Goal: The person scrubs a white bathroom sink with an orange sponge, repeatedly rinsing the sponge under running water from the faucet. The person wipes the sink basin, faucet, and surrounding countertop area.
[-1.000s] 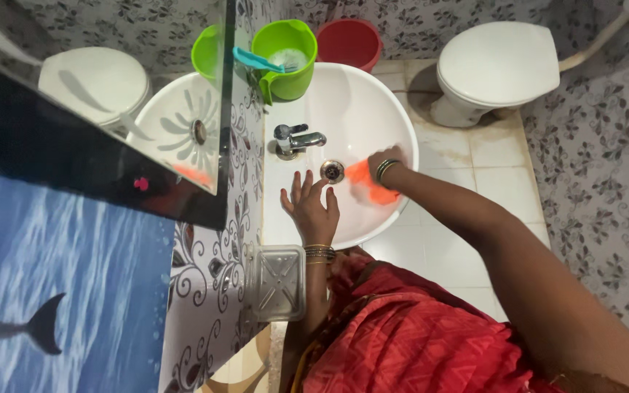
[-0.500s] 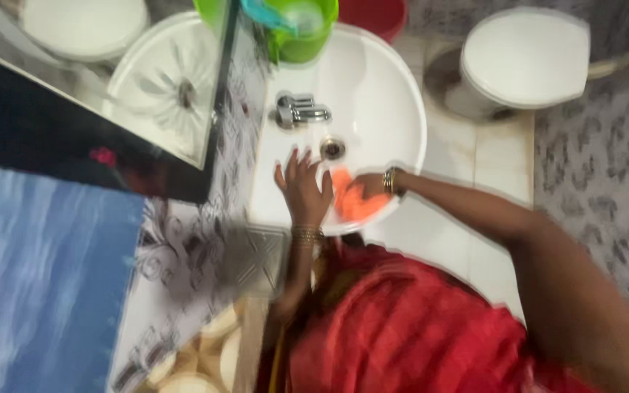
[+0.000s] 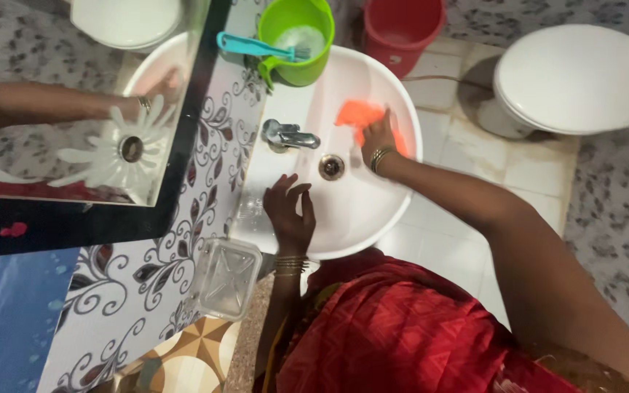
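Since earlier our right hand slid the orange cloth to the basin's far side | grip pressed flat on it | left hand open on rim

The walls carry grey tiles with a leaf pattern, and the floor has pale square tiles. A white toilet stands near a red bucket, and a black-framed mirror hangs on the floral wall.

A home bathroom: a white round washbasin with a chrome tap, a wall mirror, a white toilet, a red bucket, patterned wall tiles and a pale tiled floor.
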